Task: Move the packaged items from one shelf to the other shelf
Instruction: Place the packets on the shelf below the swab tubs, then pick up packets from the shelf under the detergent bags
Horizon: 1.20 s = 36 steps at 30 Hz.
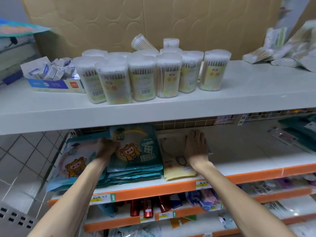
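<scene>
Left hand (106,147): fingers curled on left edge of teal packet stack (136,151), on orange-edged shelf (248,162). Right hand (196,147): fingers straight, together, pressing yellow packet (172,163) beneath them. Risk: one-sided lift fans glossy stack, lower packets slide off front.

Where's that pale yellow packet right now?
The pale yellow packet lies flat on the orange-edged shelf, in the head view's lower middle, just right of the teal packets, under the right hand.

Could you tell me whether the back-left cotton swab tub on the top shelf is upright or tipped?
Tipped: the cotton swab tub leans sideways behind the upright tubs on the top shelf.
</scene>
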Each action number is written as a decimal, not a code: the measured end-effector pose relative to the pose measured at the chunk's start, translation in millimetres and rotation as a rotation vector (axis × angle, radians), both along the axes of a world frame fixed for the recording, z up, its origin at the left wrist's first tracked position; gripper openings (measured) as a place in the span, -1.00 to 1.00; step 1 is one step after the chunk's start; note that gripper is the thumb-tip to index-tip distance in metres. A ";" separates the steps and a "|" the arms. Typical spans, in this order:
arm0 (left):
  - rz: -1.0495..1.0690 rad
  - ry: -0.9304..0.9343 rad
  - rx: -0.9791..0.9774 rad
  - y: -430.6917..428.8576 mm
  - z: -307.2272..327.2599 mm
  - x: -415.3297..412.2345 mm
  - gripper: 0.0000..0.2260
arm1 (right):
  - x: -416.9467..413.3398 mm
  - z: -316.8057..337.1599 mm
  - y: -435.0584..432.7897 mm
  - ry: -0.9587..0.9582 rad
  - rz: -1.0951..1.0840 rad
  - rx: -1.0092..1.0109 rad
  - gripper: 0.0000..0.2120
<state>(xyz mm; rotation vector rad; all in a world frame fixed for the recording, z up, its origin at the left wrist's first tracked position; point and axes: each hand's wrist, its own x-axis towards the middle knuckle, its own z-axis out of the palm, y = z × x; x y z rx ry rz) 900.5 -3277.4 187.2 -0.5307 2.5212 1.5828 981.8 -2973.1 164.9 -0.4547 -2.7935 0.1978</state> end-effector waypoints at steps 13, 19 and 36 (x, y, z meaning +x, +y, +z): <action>-0.190 0.302 -0.576 6.9 -4.7 20.6 -0.83 | 35.6 -18.7 1.0 -0.119 -0.025 0.103 -0.52; -0.500 0.443 -0.653 16.0 42.1 48.2 -0.42 | 56.3 41.3 4.9 -0.176 0.227 0.015 -0.35; -0.952 0.651 -1.091 162.1 77.5 169.4 -0.19 | 175.9 89.1 87.1 -0.070 0.385 0.136 -0.35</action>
